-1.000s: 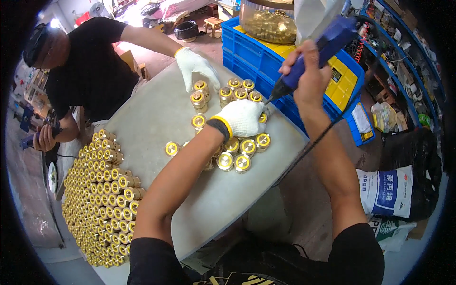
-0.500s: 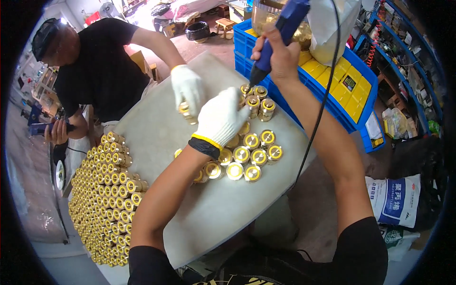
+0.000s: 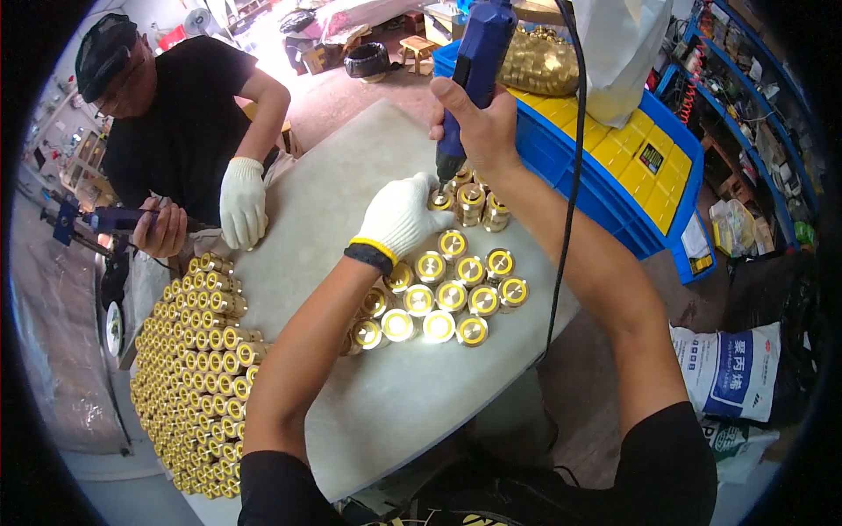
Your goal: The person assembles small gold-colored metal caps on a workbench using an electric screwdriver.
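My left hand, in a white knitted glove with a yellow cuff edge, is closed round a short brass cylinder near the far right side of the table. Bare and wrapped round a dark blue electric screwdriver, my right hand keeps the tool upright. The black nose of the screwdriver meets the top of that cylinder, though the exact contact is too small to make out. More brass cylinders stand just right of it. Nearer to me, a loose group of brass cylinders with yellow-ringed tops stands upright.
A co-worker's gloved hand rests at the far left table edge; their bare hand holds another electric screwdriver. Many brass cylinders fill the left side. Blue crates stand right of the grey table. A black cord hangs past my right forearm.
My right hand and screwdriver have moved left and slightly nearer, to the cylinder at my left fingers. The co-worker's gloved hand, earlier holding a brass cylinder mid-table, has drawn back left.
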The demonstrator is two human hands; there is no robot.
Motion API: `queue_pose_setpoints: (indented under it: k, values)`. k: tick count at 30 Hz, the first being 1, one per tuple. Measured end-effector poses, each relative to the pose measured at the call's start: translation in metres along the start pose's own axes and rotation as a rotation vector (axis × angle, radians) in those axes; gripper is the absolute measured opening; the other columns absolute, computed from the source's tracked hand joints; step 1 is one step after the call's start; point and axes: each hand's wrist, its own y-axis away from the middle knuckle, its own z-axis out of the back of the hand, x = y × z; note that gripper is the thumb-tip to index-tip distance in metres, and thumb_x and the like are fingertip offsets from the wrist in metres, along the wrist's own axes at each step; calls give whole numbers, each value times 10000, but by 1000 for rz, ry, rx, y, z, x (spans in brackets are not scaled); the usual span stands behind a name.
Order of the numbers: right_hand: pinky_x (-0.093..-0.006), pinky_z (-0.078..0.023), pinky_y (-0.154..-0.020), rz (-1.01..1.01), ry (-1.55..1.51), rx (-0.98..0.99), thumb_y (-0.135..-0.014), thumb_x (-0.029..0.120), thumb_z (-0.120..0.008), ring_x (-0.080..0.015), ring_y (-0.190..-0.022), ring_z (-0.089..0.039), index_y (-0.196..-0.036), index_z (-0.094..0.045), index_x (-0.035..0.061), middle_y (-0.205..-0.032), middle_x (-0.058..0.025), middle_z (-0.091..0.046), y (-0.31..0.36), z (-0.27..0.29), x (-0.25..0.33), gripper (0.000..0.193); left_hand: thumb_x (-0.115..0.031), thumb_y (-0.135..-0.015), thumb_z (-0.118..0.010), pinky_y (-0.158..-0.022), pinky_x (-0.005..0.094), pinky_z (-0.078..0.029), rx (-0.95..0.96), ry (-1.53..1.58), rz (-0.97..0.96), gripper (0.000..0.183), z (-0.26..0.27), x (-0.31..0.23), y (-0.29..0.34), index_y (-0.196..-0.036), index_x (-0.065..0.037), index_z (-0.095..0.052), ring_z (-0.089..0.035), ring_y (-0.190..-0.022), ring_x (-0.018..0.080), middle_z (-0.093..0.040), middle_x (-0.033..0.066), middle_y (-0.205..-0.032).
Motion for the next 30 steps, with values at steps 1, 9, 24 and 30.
queue_pose_setpoints:
  k: [1,9,24,30]
  values:
    - [-285,-515,-531,-2,4,-2,-859,347,-829,-144,-552,-627,-909,-583,46,-668,-67,-633,1,0,0,392,-347,-781,-768,-815,461,-551,19,-46,-15,515,2,-1,3,-1108,34,-655,-701,-891,418,-706,271,-939]
    - [-282,-520,-538,-25,-17,101,-857,334,-833,-146,-558,-623,-922,-601,23,-685,-77,-636,11,-8,3,394,-365,-812,-754,-795,474,-541,16,-3,-68,466,-2,5,5,-1100,-11,-657,-686,-912,427,-704,256,-963]
    - [-262,-466,-497,-38,140,225,-858,218,-795,-112,-522,-587,-841,-618,28,-619,-48,-617,14,-23,4,260,-411,-797,-778,-776,486,-524,207,42,-113,486,16,7,-2,-1001,16,-666,-664,-855,444,-678,281,-875]
    - [-261,-468,-504,-79,102,194,-867,199,-780,-110,-527,-585,-855,-619,26,-635,-49,-622,14,-19,1,237,-404,-810,-762,-740,474,-523,186,24,-123,461,13,10,-3,-950,27,-677,-659,-796,437,-671,278,-832]
